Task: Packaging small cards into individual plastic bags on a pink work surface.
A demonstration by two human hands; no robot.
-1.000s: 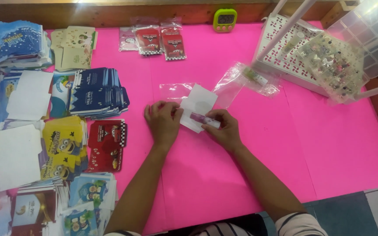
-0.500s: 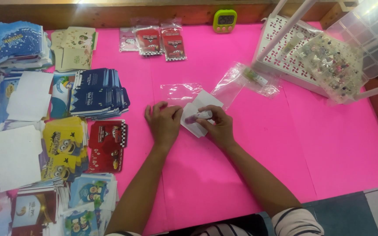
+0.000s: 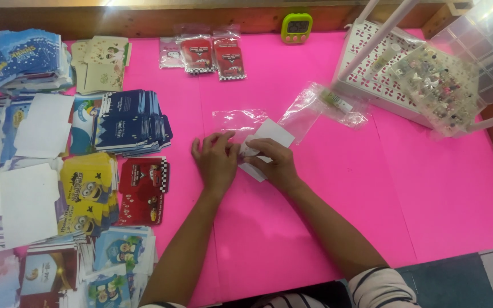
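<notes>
My left hand (image 3: 217,159) and my right hand (image 3: 274,162) meet over a small white card (image 3: 275,134) that lies on the pink table cover (image 3: 292,228). Fingers of both hands pinch at the card's left edge, where a small pale piece sits. The right hand rests on top of the card and hides its lower half. A small clear plastic bag (image 3: 238,120) lies flat just beyond the hands.
A larger clear bag (image 3: 329,105) with a small tube lies to the right. A white perforated basket (image 3: 380,80) and a clear compartment box (image 3: 457,74) stand far right. Stacks of printed cards (image 3: 129,121) fill the left side. A green timer (image 3: 296,27) is at the back.
My right hand has slid left over the card and met the left hand. The small pink-and-white stick it held a second ago is out of sight.
</notes>
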